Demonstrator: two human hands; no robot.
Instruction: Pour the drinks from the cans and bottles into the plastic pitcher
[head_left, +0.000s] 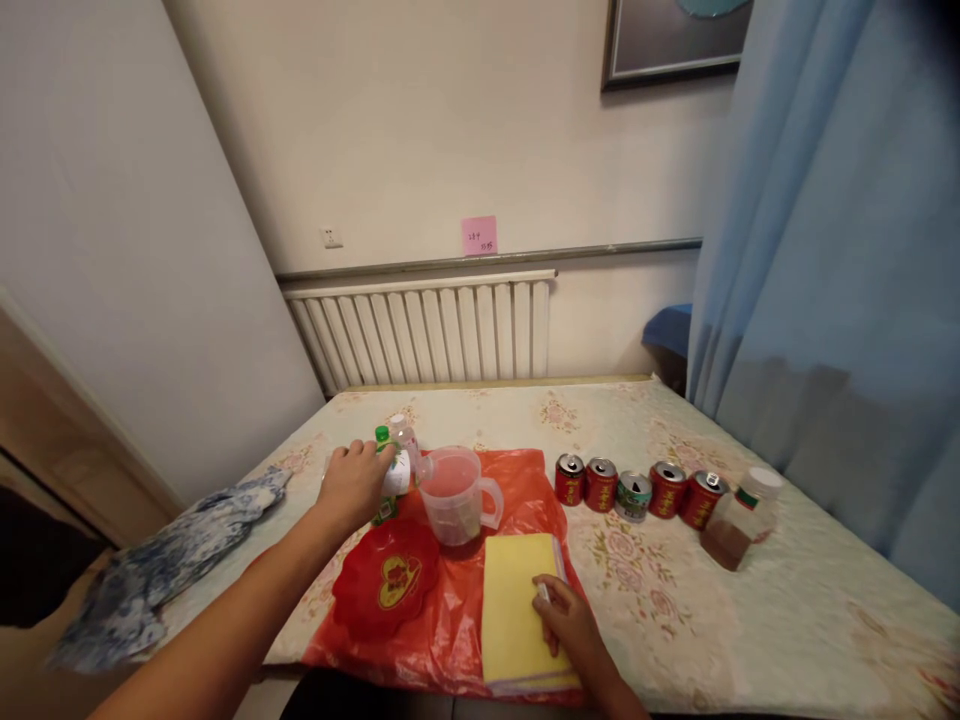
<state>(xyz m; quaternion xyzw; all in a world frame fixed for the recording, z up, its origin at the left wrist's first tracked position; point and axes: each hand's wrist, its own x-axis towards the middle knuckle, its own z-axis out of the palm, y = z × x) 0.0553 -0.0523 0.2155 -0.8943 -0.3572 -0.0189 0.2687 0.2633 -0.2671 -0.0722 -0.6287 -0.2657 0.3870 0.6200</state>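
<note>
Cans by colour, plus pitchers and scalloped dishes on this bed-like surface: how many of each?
Red cans: 4
Green can: 1
Pitcher: 1
Red dish: 1
Total: 7

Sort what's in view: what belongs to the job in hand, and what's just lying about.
Apparently in use:
tilted bottle, in the left hand
clear jug, at the bottle's mouth
small white piece, in the right hand
yellow cloth, beneath that hand

Probably just lying about:
five cans
bottle of brown liquid
red dish
patterned fabric
</note>
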